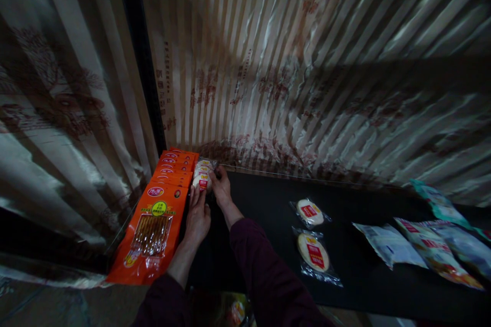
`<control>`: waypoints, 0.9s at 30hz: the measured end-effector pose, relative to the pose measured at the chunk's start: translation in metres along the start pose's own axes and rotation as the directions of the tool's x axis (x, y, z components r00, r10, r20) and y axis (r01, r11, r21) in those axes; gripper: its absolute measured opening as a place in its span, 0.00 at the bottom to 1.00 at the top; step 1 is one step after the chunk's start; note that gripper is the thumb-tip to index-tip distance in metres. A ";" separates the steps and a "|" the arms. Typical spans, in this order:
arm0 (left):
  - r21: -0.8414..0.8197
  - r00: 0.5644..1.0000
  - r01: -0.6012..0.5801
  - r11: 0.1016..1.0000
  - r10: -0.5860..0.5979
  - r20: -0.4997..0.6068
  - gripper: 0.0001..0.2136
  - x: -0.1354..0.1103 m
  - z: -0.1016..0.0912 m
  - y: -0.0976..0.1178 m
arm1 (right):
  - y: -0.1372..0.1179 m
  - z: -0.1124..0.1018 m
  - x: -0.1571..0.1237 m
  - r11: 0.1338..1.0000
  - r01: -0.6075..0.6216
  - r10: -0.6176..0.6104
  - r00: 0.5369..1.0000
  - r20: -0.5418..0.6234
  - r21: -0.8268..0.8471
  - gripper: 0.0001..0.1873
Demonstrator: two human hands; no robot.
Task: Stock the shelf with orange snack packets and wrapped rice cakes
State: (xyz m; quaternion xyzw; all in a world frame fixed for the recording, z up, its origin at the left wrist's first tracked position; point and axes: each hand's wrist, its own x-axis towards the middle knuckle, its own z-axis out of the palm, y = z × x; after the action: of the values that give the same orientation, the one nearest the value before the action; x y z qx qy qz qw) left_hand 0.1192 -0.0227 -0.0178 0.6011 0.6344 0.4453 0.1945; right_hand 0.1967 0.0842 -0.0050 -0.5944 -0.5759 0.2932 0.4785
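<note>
At the back left of the black shelf [264, 245], a short row of round pale crackers in clear wrappers [201, 176] with red and yellow labels overlaps front to back. My left hand [197, 217] presses its fingers against the front of this row. From the right side my right hand [221, 186] holds the same row, its fingers curled around the edge. Just left of my hands lies an overlapping stack of orange snack packets [153, 225], the front one with a clear window showing brown sticks.
Two more wrapped round crackers [313, 253] lie apart, right of my arms. Several crumpled snack bags [437, 253] rest at the far right. Behind rises a pleated, patterned covering [249, 87], with a dark upright post [141, 46] at the left corner.
</note>
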 end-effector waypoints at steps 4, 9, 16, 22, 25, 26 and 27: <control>-0.022 1.000 0.013 1.000 -0.012 0.025 0.27 0.000 -0.002 0.002 | -0.011 -0.009 -0.017 0.993 -0.114 0.114 0.993 -0.004 -0.024 0.28; 0.041 0.999 -0.001 0.999 -0.001 0.048 0.29 -0.002 -0.003 0.003 | -0.026 -0.015 -0.036 0.988 -0.118 0.123 0.992 0.037 -0.102 0.28; 0.083 0.999 -0.035 0.996 0.032 0.037 0.27 -0.004 0.000 0.000 | -0.027 -0.011 -0.050 0.975 -0.061 0.073 0.996 0.048 -0.215 0.27; 0.064 0.999 -0.032 0.997 0.030 0.031 0.26 -0.001 0.002 -0.005 | -0.022 -0.007 -0.052 0.979 -0.031 0.043 0.997 0.057 -0.204 0.27; 0.068 0.999 -0.050 0.996 0.050 0.007 0.25 -0.001 0.002 -0.006 | -0.022 -0.009 -0.053 0.981 -0.023 0.035 0.998 0.059 -0.193 0.28; 0.071 0.998 -0.057 0.996 0.057 0.000 0.25 -0.001 0.002 -0.006 | -0.023 -0.010 -0.054 0.981 -0.023 0.035 0.998 0.059 -0.195 0.28; 0.075 0.998 -0.065 0.995 0.066 -0.005 0.25 -0.002 0.003 -0.006 | -0.024 -0.011 -0.056 0.980 -0.024 0.037 0.997 0.060 -0.199 0.28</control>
State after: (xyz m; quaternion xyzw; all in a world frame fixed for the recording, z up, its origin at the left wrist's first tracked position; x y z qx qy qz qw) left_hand 0.1179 -0.0227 -0.0249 0.6269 0.6314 0.4295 0.1547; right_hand 0.1879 0.0250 0.0098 -0.6384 -0.6079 0.2606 0.3937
